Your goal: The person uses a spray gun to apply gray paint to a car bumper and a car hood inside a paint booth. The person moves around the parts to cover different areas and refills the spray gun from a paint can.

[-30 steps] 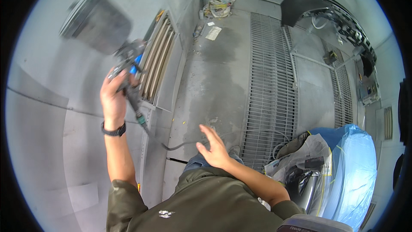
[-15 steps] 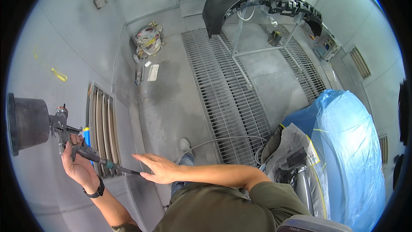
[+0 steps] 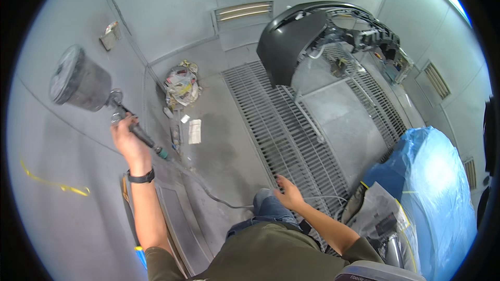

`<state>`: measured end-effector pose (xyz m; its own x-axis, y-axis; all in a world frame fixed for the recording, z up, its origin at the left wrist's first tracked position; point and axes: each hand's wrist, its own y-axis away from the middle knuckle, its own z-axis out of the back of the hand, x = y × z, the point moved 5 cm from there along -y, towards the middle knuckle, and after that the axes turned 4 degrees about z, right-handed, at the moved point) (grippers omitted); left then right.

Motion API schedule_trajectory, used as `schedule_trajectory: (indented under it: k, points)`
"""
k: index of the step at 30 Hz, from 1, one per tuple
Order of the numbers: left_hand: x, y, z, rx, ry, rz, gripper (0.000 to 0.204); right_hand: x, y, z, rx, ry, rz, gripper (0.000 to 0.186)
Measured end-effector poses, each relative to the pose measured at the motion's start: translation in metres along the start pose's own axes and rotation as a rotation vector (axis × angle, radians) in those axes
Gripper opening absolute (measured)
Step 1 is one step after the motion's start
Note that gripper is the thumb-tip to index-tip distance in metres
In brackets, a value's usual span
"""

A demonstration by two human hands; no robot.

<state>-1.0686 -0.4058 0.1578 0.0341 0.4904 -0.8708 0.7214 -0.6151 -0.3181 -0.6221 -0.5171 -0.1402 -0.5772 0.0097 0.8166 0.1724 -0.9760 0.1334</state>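
My left hand (image 3: pixel 130 140), with a dark watch on its wrist, is closed around the handle of a paint spray gun (image 3: pixel 141 134). The gun's large grey cup (image 3: pixel 89 84) tips out to the far left, near the wall. From the teal fitting at the handle's end, an air hose (image 3: pixel 208 191) droops down toward my legs. My right hand (image 3: pixel 289 194) hangs in front of my body over the floor grating, fingers apart and nothing in it. Further off stands a black car bumper (image 3: pixel 291 41) on a metal stand (image 3: pixel 306 118).
Metal floor gratings (image 3: pixel 276 125) run toward the bumper. At the right is a large form under blue plastic sheeting (image 3: pixel 440 192), with grey masking paper (image 3: pixel 372 213) beside it. A full bag of rubbish (image 3: pixel 182 86) sits in the far left corner. Yellow tape (image 3: pixel 73 190) clings to the left wall.
My left hand has carried the spray gun forward and slightly right, its hose trailing. My right hand has moved right, away from the hose. The view has shifted, and the bumper appears lower.
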Motion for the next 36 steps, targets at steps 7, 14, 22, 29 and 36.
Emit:
schedule_trajectory:
  k: [7,14,22,29,36]
  points:
    - [0.136,-0.152,-0.095,-0.063,-0.247,0.003,0.023,-0.034,-0.126,-0.048,0.119,-0.027,-0.274,0.067]
    - [0.257,-0.317,-0.189,-0.087,-0.454,0.094,0.033,-0.007,-0.373,-0.059,0.196,0.019,-0.161,0.064]
    - [0.366,-0.531,-0.252,-0.198,-0.656,0.145,0.056,0.053,-0.570,0.008,-0.027,-0.049,-0.139,0.054]
    - [0.462,-0.733,-0.231,-0.363,-0.685,0.294,0.063,0.007,-0.611,-0.029,-0.172,0.023,-0.259,0.050]
    - [0.502,-0.858,-0.183,-0.605,-0.500,0.392,0.053,-0.028,-0.640,-0.082,-0.053,-0.014,-0.517,0.049]
